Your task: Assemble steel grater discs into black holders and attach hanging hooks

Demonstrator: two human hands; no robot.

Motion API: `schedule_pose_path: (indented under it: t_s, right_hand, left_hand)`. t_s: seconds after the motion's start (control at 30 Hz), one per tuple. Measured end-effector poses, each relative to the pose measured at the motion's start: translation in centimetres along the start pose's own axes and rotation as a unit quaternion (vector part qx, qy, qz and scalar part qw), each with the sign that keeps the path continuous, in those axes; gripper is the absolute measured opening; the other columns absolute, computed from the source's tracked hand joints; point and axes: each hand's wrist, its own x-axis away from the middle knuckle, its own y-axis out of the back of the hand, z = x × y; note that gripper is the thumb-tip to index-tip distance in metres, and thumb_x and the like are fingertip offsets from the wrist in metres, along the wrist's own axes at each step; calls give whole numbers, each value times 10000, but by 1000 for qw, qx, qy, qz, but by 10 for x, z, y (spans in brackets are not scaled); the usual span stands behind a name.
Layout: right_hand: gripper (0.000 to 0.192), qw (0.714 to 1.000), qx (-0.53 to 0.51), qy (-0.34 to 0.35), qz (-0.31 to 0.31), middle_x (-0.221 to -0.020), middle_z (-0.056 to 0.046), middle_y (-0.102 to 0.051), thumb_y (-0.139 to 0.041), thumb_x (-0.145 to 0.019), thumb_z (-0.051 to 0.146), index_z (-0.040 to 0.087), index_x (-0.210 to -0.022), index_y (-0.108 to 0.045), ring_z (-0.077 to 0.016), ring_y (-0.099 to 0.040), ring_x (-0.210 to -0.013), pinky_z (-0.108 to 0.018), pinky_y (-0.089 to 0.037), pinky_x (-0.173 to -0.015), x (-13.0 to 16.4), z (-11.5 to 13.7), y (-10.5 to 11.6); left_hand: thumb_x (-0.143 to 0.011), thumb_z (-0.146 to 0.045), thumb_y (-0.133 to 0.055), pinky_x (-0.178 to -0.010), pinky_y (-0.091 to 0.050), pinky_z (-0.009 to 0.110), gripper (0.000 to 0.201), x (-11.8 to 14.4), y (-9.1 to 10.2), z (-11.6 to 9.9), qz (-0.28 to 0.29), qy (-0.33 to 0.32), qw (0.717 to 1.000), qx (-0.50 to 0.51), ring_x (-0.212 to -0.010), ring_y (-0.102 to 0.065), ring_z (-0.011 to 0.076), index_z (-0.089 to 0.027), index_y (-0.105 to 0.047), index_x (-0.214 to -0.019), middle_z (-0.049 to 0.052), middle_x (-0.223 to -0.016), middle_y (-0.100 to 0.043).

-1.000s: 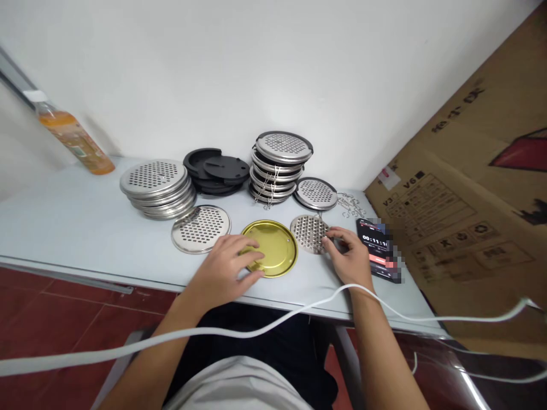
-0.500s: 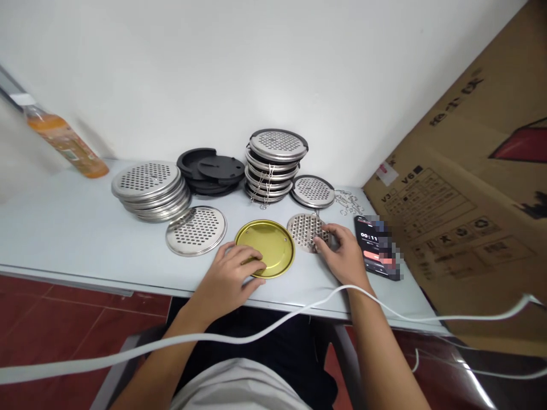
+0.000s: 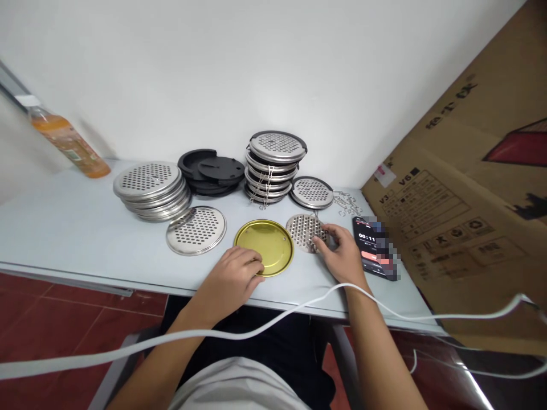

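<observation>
A gold round metal lid [image 3: 273,247] lies on the table in front of me. My left hand [image 3: 235,276] is at its near left rim, with thumb and fingers drawn together on the edge. To its right lies a smaller perforated metal disc [image 3: 304,232] with a rough, raised surface. My right hand [image 3: 344,253] holds this disc's right edge between thumb and fingers. Left of the gold lid, a perforated steel plate [image 3: 197,230] rests flat, touched by neither hand.
Behind stand a stack of perforated plates [image 3: 149,179], black plastic rings [image 3: 209,171] and a clipped stack [image 3: 276,148]. Another perforated plate [image 3: 313,192], loose metal clips [image 3: 347,202] and a phone [image 3: 376,247] lie right. A cardboard box [image 3: 470,199], bottle [image 3: 70,139] and white cable [image 3: 273,324] surround the area.
My left hand's fingers have drawn closer together and back toward the gold lid's near left rim. My right hand stays at the perforated disc. The view has shifted slightly.
</observation>
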Motion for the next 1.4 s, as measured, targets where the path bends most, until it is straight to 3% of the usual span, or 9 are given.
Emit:
schedule_pose_path:
  t_s: [0.23,0.77,0.83,1.03,1.17,1.4]
  right_hand:
    - [330,1000,6,-3,3,-1106,-129,-680,-678,-823,386,180,-1081,-667,-292,-628,-1064,-497,-484,-989,1,2,0]
    - [356,1000,16,-3,10,-1115,-125,-670,-677,-820,400,186,-1105,-658,-293,-616,-1087,-499,-467,-1012,1,-1,-1]
    - [407,1000,20,5,15,-1150,-131,-666,-692,-813,427,190,-1141,-646,-302,-610,-1111,-506,-457,-1026,1,1,-1]
    - [824,996,73,19,54,-1342,-173,-611,-784,-695,585,185,-1368,-526,-378,-564,-1212,-556,-422,-1055,3,7,0]
    - [780,994,91,3,64,-1311,-170,-639,-755,-735,576,175,-1368,-538,-378,-569,-1198,-555,-435,-1041,5,7,0]
    - [767,998,54,8,41,-1243,-158,-657,-817,-661,561,182,-1289,-593,-362,-591,-1144,-548,-449,-1023,2,6,1]
  left_hand:
    - [-897,-145,-674,-935,-489,436,66,-3,4,-4,33,14,999,-5,-997,-612,235,-169,-673,-958,59,-1020,-672]
    - [-878,-69,-667,-910,-476,408,141,-6,-3,-4,51,37,997,47,-970,-567,223,-170,-580,-922,39,-976,-608]
    - [-882,-69,-662,-914,-473,415,140,-6,-3,-5,47,36,997,48,-975,-565,225,-173,-579,-927,42,-983,-608]
    - [-884,-71,-658,-933,-459,432,137,-5,-5,-4,53,37,997,43,-961,-557,225,-171,-572,-923,37,-965,-601]
    - [-888,-80,-661,-969,-443,432,133,-4,-4,-5,49,41,997,43,-958,-550,217,-169,-568,-919,28,-961,-597]
    - [-898,-82,-644,-979,-432,430,123,-4,-5,-4,42,34,997,51,-933,-555,209,-174,-563,-890,21,-942,-607]
